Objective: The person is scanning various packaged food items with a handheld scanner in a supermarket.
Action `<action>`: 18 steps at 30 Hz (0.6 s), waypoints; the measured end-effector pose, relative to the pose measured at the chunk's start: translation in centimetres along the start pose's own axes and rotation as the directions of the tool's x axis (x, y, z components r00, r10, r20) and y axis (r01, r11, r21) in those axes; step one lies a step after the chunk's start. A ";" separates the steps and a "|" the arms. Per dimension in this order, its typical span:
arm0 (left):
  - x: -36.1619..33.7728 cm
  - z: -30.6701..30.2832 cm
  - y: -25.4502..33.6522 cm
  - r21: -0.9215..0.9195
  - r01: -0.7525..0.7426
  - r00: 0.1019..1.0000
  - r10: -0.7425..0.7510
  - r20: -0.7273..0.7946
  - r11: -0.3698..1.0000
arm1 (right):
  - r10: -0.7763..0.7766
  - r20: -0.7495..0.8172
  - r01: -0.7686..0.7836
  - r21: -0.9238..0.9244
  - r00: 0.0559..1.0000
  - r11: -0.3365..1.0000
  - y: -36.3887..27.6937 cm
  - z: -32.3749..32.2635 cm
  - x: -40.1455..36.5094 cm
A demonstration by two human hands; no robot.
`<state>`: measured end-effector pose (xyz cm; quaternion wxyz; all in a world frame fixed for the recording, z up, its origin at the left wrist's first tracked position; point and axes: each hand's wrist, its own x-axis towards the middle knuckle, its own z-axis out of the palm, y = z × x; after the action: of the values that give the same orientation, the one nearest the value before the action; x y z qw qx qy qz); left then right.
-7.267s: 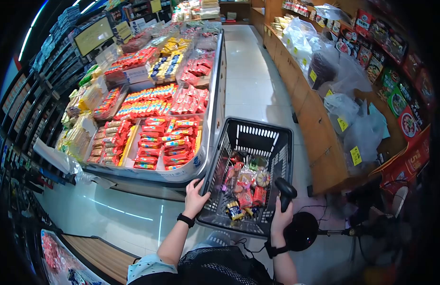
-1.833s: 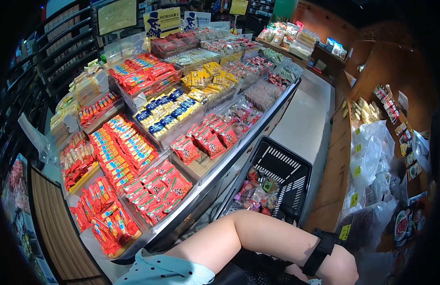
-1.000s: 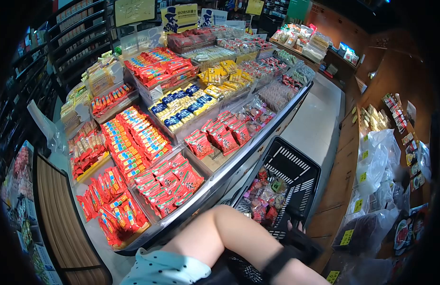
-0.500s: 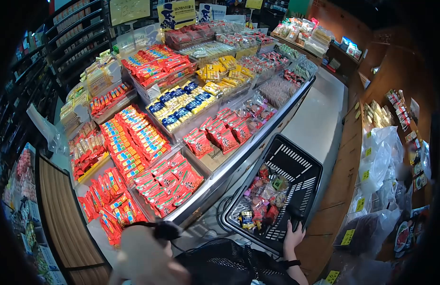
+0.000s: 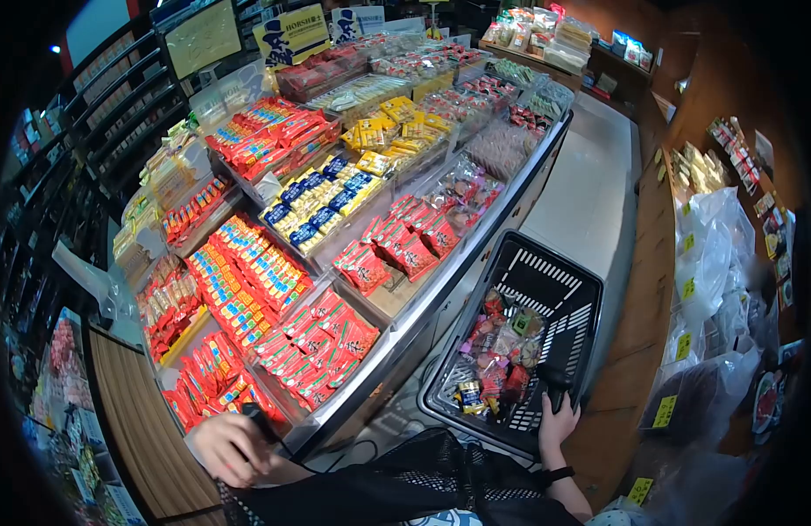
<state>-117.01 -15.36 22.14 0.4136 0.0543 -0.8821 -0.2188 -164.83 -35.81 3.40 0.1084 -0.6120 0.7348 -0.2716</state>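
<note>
My left hand [image 5: 234, 449] is over the near-left corner of the display, beside the bin of red snack packets [image 5: 214, 375]. Its fingers are loosely bent and a little apart, and nothing shows in them. A small black object with a cable [image 5: 262, 422] sits beside that hand; I cannot make out what it is. My right hand [image 5: 559, 422] is wrapped around the dark handle [image 5: 554, 378] at the near right of a black shopping basket [image 5: 570, 276]. In the basket lie several wrapped snacks [image 5: 495, 352], among them a blue-and-yellow packet [image 5: 469, 396].
Sloping bins hold red packets marked with a character [image 5: 316, 346], blue-and-cream packets [image 5: 320, 206] and yellow packets [image 5: 392, 127]. The metal front edge [image 5: 405, 326] runs beside the basket. Wooden shelving with plastic bags [image 5: 716, 254] stands at the right, along the pale floor aisle [image 5: 589, 171].
My left hand, blurred and close to my body before, has moved left to the display's near corner. My right hand stays on the basket handle. The view has shifted slightly.
</note>
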 end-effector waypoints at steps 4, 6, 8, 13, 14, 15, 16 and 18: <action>1.1 7.1 -11.2 -0.612 -0.328 0.769 -0.172 -0.615 0.719 | 0.009 -0.009 -0.009 -0.008 1.000 1.000 -0.8 0.1 0.3; 3.7 9.3 -12.9 -0.857 0.176 0.280 -0.860 -0.428 0.484 | -0.018 -0.018 0.018 -0.026 1.000 1.000 -1.1 0.2 0.4; 2.2 13.4 -18.4 -0.777 0.542 0.066 -0.938 -0.340 0.320 | -0.003 -0.033 0.002 -0.039 0.999 0.999 -0.8 0.4 0.5; 1.7 20.0 -25.3 -0.297 0.921 0.046 -0.828 -0.559 0.251 | 0.032 -0.081 -0.037 -0.052 0.996 0.998 -0.4 1.4 0.8; 0.7 21.9 -26.3 -0.377 0.899 -0.002 -0.859 -0.512 0.222 | 0.045 -0.087 -0.051 -0.064 0.995 0.997 -0.4 1.6 0.9; 1.2 21.8 -26.3 -0.498 0.841 -0.064 -0.875 -0.480 0.212 | 0.050 -0.088 -0.056 -0.076 0.995 0.995 -0.4 1.7 0.9; 1.5 21.4 -26.3 -0.408 0.880 -0.009 -0.852 -0.523 0.241 | 0.054 -0.088 -0.062 -0.089 0.995 0.994 -0.4 1.8 0.9; 1.6 20.6 -26.4 -0.316 0.910 0.057 -0.834 -0.548 0.270 | 0.059 -0.096 -0.068 -0.090 0.994 0.994 -1.1 1.7 1.0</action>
<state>-135.82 -32.50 0.34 0.4570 0.6660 -0.4822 -0.3393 -163.27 -37.38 2.73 0.0540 -0.5794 0.7701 -0.2616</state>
